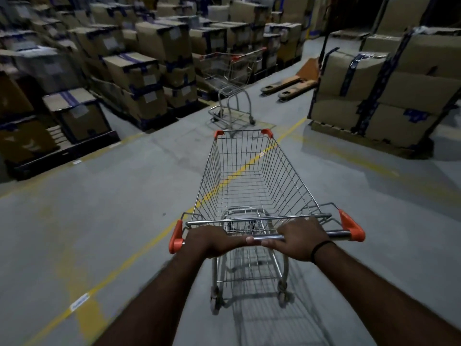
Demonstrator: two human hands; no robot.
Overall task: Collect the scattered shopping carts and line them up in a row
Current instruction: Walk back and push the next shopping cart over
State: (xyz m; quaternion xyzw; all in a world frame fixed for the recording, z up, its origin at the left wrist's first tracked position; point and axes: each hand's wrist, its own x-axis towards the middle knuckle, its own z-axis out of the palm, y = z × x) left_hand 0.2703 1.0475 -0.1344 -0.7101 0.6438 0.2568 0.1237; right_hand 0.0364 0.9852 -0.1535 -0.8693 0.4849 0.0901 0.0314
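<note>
A wire shopping cart (252, 176) with orange corner caps stands right in front of me on the grey floor, its basket empty. My left hand (212, 242) and my right hand (300, 237) are both closed around its chrome handle bar (268, 237), side by side near the middle. A second wire cart (230, 78), also with orange trim, stands farther ahead in the aisle, just beyond the nose of mine and apart from it.
Stacks of taped cardboard boxes on pallets (139, 71) line the left side. Another pallet of boxes (384, 96) stands at the right. An orange pallet jack (294, 84) lies on the floor between them. A yellow floor line (139, 248) runs diagonally under the cart.
</note>
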